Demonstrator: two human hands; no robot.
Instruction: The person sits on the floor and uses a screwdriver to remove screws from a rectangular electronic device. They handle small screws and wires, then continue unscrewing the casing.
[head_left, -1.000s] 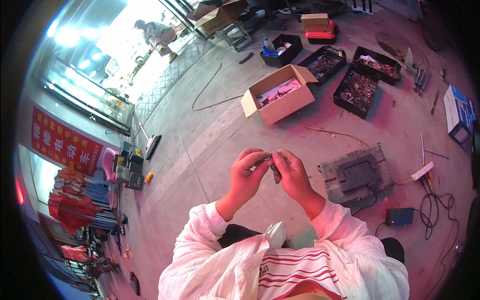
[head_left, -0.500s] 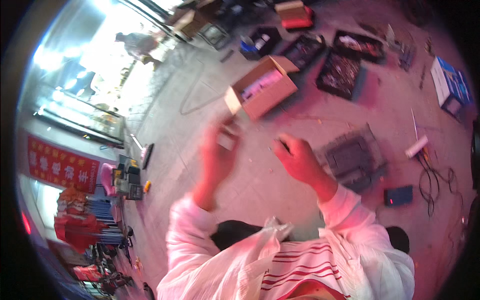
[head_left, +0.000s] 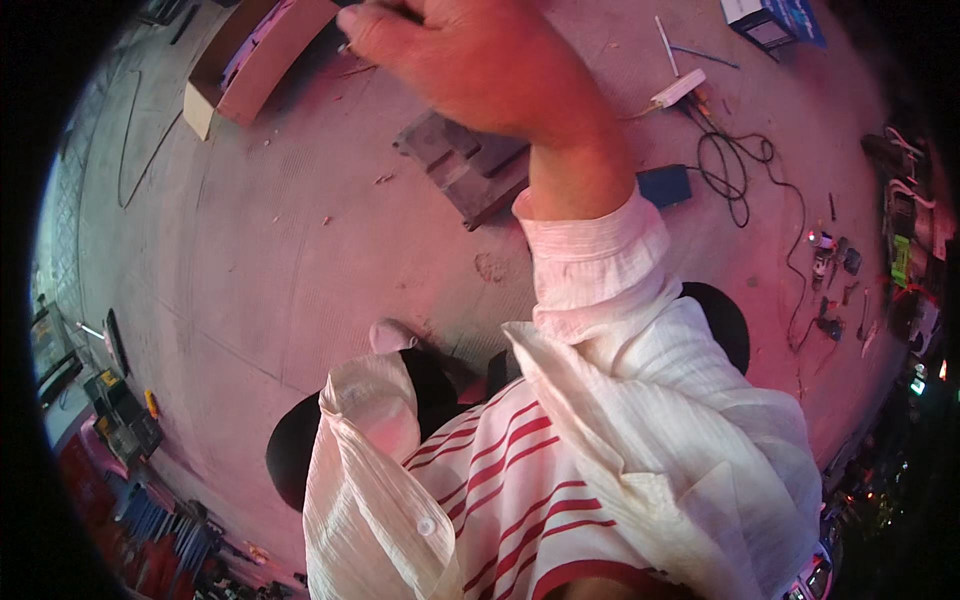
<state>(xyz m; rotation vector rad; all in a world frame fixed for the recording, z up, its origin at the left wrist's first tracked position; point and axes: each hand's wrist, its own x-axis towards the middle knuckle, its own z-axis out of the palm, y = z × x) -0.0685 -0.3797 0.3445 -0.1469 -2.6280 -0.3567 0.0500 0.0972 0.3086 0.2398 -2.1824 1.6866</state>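
My right hand [head_left: 480,65] is raised large at the top centre, its back toward me and the white sleeve [head_left: 600,265] below it. Thumb and fingers curl toward the left, and the top edge cuts part of them off. The hand looks closed, but what it holds, if anything, is hidden. Below and behind it on the floor lies a dark grey plastic tool case [head_left: 465,165], partly covered by the hand and wrist. Left of the fingers stands an open cardboard box [head_left: 270,70] with something pinkish inside. My left hand is out of view.
Right of my wrist lie a blue box-shaped device [head_left: 664,186], a white power strip [head_left: 680,88] and a looped black cable [head_left: 735,165]. A blue and white carton [head_left: 775,22] stands at the top right. Small tools and parts [head_left: 825,265] lie scattered at the right.
The view has tipped down and swung, so the cardboard box and tool case sit higher and further left. My right hand has risen closer to the camera. My left hand has left the view.
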